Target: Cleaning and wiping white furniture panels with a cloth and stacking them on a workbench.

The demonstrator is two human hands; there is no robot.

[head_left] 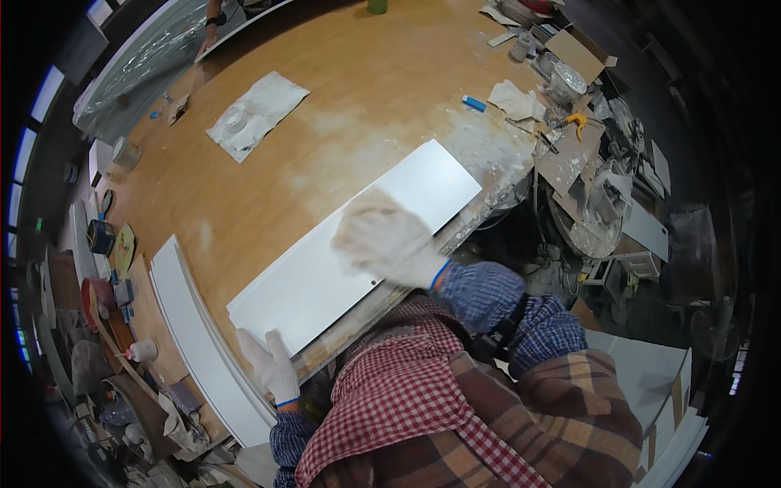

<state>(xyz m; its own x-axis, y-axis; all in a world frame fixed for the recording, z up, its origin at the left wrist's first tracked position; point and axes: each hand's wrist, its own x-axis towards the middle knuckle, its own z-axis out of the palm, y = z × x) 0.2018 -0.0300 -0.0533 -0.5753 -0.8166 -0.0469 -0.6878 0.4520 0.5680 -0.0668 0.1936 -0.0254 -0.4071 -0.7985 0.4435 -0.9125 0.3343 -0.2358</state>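
- Head view: a long white panel (423, 183) lies flat on the tan workbench (350, 89), slanting from lower left to upper right just beside the bench's near edge; a small dark hole shows close to its near long edge.
- The right hand (386, 244), in a white knitted glove with a blue cuff edge, is over the middle of the panel. It is blurred, with a tan patch about its fingers — I cannot tell whether it grasps a pad or lies flat with nothing in it.
- The left hand (268, 362), gloved alike, is at the panel's lower-left end, thumb apart from the fingers; whether it pinches the edge or only rests there, I cannot tell.
- Pale, dusty smears mark the bench beyond the panel and toward its right edge.
- Farther back, a crumpled white sheet (272, 93) carries a round translucent cup (235, 120).
- A small blue block (474, 103) lies near the bench's right edge; beyond it are a yellow-orange tool handle (577, 122), an open cardboard box (573, 53) and crumpled plastic.
- On the left are a stack of long white boards (199, 333), a white squeeze bottle (142, 350) with a reddish tip, and a clear jar (126, 153).
- At the upper left, another person's hand (209, 37) is at the edge of a second pale panel (242, 29).
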